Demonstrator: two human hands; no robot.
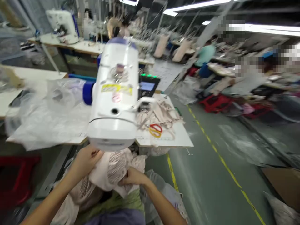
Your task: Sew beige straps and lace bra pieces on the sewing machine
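Note:
Below the head of a white sewing machine [113,109], I hold a pale pink garment piece [103,172] with a gathered, ruffled part. My left hand [87,158] is closed on its upper left edge, close to the machine's lower end. On the right side of the cloth, my right hand [133,177] pinches the fabric, its fingertips partly hidden in the folds. More of the same pale cloth hangs over my lap. The machine's needle area is hidden behind its head.
Scissors with red and yellow handles [155,129] lie on the table [180,137] beside pale fabric pieces [164,112]. Clear plastic [53,115] covers the left tabletop. A red stool [17,178] stands at left. Yellow tape [211,143] marks the floor; people work further back.

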